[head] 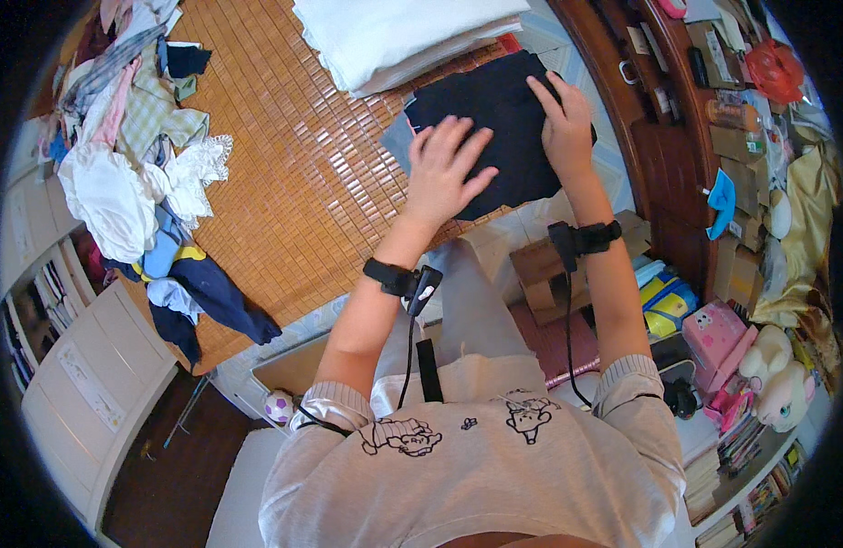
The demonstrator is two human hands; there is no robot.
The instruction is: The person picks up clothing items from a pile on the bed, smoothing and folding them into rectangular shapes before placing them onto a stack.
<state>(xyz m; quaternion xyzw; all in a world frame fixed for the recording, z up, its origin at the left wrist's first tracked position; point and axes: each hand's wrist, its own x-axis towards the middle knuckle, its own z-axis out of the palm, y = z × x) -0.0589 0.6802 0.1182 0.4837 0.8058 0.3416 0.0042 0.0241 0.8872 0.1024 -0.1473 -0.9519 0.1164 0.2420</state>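
Observation:
Folded black cloth (507,103) lies at the near right corner of a bamboo mat (298,157). My left hand (445,161) is over its left part, fingers spread and holding nothing. On the cloth's right side rests my right hand (565,116), two fingers extended across the fabric and nothing visible in its grasp. A grey piece of fabric (397,140) sticks out from under the black cloth at the left. Just beyond it sits a thick stack of folded white cloth (407,41). Each wrist wears a black strap with a cable.
To the left, a loose pile of clothes (140,123) includes a white lace-edged garment (195,171) and navy trousers (219,291) hanging toward the mat's edge. A dark wooden cabinet (671,157) stands at the right. Below are a cardboard box (541,264) and a pink box (712,342).

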